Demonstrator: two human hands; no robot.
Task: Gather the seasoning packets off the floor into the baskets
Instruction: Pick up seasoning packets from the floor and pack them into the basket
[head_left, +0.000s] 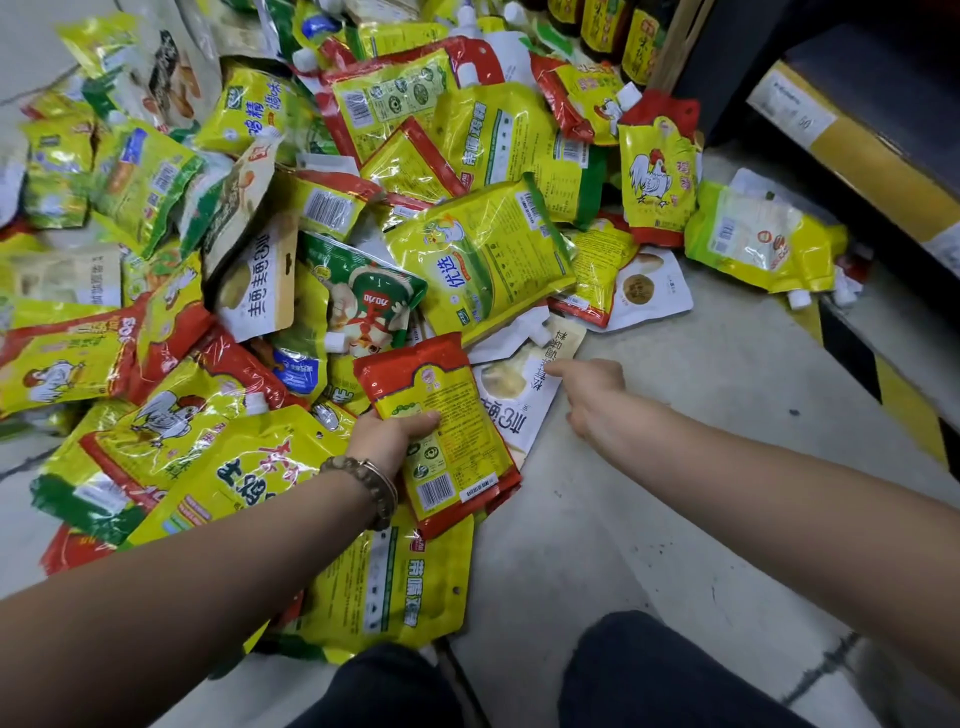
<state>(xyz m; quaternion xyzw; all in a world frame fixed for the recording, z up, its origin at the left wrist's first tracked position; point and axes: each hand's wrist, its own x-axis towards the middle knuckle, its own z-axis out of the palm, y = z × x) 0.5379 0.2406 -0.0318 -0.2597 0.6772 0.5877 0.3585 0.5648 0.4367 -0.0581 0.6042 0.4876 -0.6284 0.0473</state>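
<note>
A big heap of yellow, red and green seasoning packets (311, 234) covers the floor ahead and to the left. My left hand (389, 439) grips a red-and-yellow packet (447, 431) at its left edge, thumb on top, barcode end toward me. My right hand (587, 395) reaches over a white spouted packet (511, 400) lying beside it, the extended fingers touching the packet's right edge. No basket shows in this view.
Bare grey floor (701, 364) lies to the right of the heap. A dark shelf base with a yellow price rail (852, 150) and black-yellow hazard tape (893, 384) runs along the right. Bottles (613, 31) stand at the top. My knees (649, 675) are at the bottom.
</note>
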